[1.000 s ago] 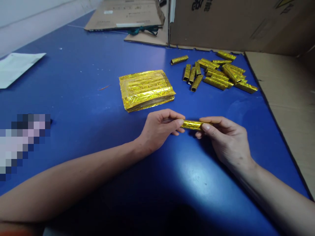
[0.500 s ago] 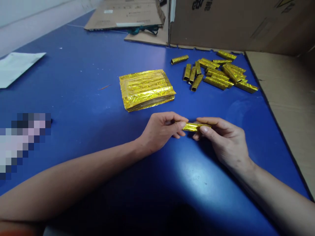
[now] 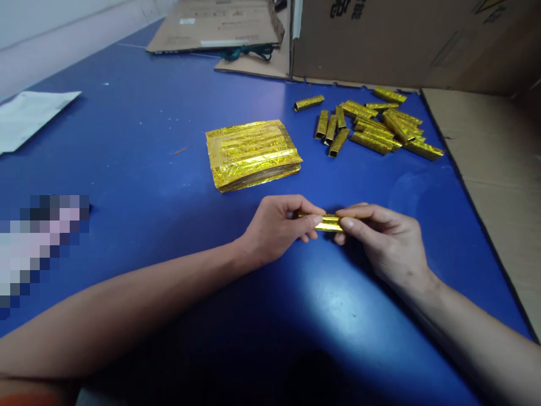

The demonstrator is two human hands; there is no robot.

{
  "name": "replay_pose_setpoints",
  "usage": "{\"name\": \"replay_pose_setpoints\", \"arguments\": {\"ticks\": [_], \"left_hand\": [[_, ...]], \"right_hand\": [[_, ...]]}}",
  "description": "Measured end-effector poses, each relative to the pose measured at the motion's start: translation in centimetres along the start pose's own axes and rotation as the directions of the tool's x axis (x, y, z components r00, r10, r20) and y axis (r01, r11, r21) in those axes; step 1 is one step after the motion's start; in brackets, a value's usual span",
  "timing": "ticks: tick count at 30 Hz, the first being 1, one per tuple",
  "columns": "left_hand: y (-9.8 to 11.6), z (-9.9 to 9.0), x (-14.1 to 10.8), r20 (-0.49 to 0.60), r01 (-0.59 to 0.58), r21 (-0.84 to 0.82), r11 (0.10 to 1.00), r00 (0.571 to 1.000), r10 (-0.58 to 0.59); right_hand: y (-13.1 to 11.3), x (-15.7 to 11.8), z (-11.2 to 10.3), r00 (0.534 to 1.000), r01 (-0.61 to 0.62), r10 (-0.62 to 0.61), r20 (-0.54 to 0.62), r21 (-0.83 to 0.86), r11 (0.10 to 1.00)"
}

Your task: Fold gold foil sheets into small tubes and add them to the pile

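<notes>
Between my two hands is a small folded strip of shiny gold foil paper, held level just above the blue table. My left hand pinches its left end between thumb and fingers. On the right end, my right hand grips it the same way, thumb on top. My fingers hide both ends of the strip. Behind my left hand lies a stack of flat gold foil sheets. Farther back on the right is a loose pile of folded gold foil tubes, some with open ends showing.
A large cardboard box stands along the back. Flat cardboard with a dark green ribbon lies at the back left. White paper is at the left, above a pixelated patch. Cardboard borders the table's right edge.
The fingers of my right hand have slid left along the foil strip, closer to my left hand. The strip is turned slightly, showing more of its folded face. The stack and pile are unchanged.
</notes>
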State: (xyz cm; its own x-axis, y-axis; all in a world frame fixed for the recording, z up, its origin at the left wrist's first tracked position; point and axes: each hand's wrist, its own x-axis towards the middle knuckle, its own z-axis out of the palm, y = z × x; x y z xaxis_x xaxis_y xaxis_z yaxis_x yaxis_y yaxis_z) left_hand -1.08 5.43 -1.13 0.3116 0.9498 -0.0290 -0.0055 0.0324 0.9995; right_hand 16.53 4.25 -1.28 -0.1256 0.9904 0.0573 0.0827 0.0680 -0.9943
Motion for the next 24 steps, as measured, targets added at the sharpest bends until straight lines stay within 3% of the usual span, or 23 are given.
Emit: {"name": "replay_pose_setpoints", "arguments": {"ticks": [7,14,21,24], "left_hand": [[0.1,-0.1,0.3,0.000,0.006,-0.012,1.000,1.000,-0.006],[-0.3,0.0,0.0,0.067,-0.029,0.070,0.997,0.997,0.024],[-0.3,0.0,0.1,0.029,-0.028,0.020,0.999,0.999,0.027],[-0.5,0.0,0.2,0.040,-0.026,0.037,0.999,0.999,0.025]], "right_hand": [[0.3,0.0,-0.1,0.999,-0.021,0.024,-0.037,0.058,0.998],[-0.6,-0.2,0.4,0.997,0.018,-0.015,0.080,-0.042,0.999],[-0.2,-0.2,0.2,0.999,0.022,-0.024,-0.043,-0.049,0.999],[-0.3,-0.1,0.3,1.000,0.009,-0.010,-0.015,-0.050,0.999]]}}
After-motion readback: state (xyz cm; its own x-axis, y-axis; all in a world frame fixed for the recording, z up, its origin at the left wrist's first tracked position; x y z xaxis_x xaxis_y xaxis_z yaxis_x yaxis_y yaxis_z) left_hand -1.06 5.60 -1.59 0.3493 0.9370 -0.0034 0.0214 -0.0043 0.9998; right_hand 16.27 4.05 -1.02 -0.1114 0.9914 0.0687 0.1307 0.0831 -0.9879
